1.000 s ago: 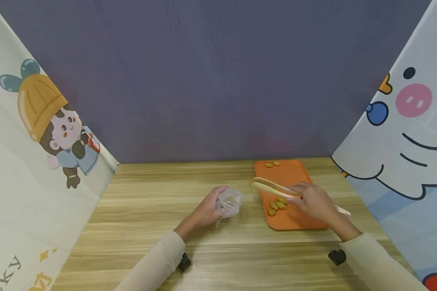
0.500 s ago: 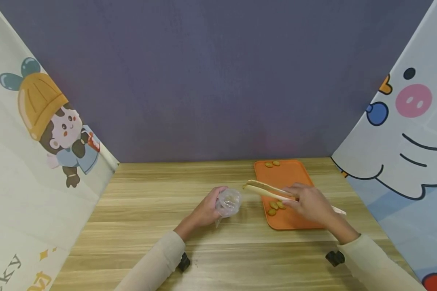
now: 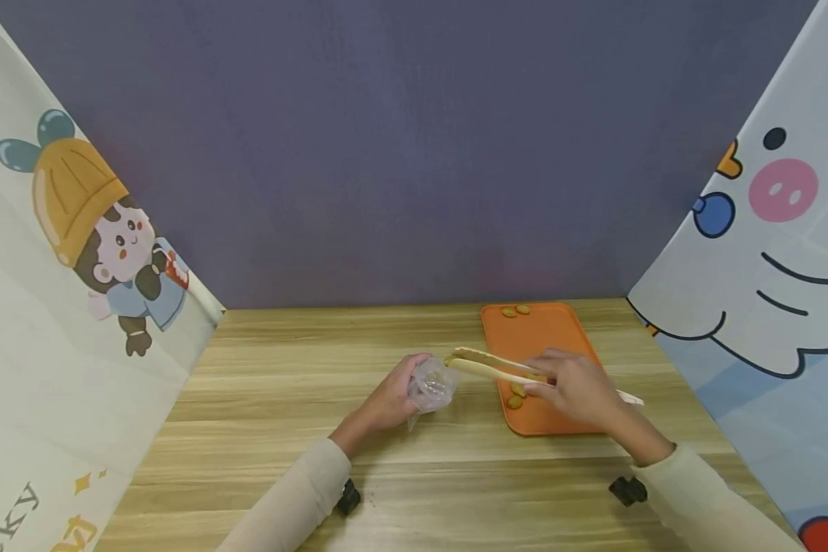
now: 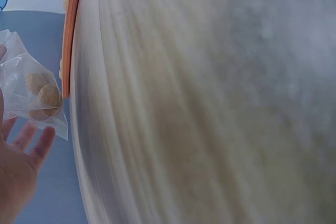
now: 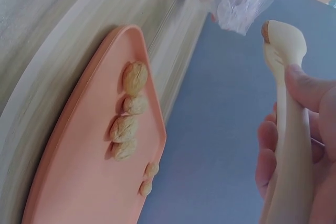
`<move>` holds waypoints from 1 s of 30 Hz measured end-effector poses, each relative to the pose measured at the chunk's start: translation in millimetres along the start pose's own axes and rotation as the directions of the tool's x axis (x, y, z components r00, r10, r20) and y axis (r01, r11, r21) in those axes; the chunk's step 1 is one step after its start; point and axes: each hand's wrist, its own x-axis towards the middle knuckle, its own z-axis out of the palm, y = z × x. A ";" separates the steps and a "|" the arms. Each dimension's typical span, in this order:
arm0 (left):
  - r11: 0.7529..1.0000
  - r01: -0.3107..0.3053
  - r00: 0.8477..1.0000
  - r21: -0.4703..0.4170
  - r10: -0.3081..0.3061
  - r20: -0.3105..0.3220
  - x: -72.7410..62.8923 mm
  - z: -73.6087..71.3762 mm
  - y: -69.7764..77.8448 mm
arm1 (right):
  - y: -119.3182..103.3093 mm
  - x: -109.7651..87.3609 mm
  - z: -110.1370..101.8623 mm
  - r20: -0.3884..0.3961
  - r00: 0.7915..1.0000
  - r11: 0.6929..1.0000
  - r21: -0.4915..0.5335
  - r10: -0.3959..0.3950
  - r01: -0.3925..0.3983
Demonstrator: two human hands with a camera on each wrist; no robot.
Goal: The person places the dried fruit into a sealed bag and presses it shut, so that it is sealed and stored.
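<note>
My left hand [image 3: 389, 395] holds a clear plastic bag [image 3: 432, 386] upright above the wooden table. In the left wrist view, several walnuts [image 4: 50, 97] lie in the bottom of the bag. My right hand [image 3: 574, 387] grips a pair of cream-coloured tongs [image 5: 294, 156]. Between the tongs' tips a brown walnut [image 5: 265, 31] shows in the right wrist view. In the head view, those tips are at the right edge of the bag's mouth; whether they touch it I cannot tell. Below the right hand is an orange tray [image 3: 538, 335] with a line of walnuts [image 5: 124, 128].
Two more walnuts [image 3: 515, 311] sit at the tray's far end. The wooden table [image 3: 303, 368] ends at a dark blue-grey back wall [image 3: 414, 153]. Printed cartoon panels [image 3: 766, 253] stand at both sides.
My right hand has moved left with the tongs, from over the tray to the bag's mouth. The left hand and the bag have hardly moved.
</note>
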 end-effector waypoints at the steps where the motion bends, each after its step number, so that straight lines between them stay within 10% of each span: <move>1: 1.000 0.003 1.000 -0.001 -0.003 0.002 0.1 0.1 0.0 | -1.4 0.5 0.2 -0.001 1.000 1.000 0.002 -0.005 0.005; 13: 0.997 0.070 0.997 -0.037 -0.069 0.036 -0.6 0.7 4.1 | -12.2 5.6 4.7 0.037 0.999 0.999 -0.016 -0.031 0.032; 30: 0.998 -0.022 1.000 0.053 0.023 -0.014 1.2 0.5 3.5 | -7.7 6.5 3.9 0.030 0.999 0.997 0.068 0.040 -0.042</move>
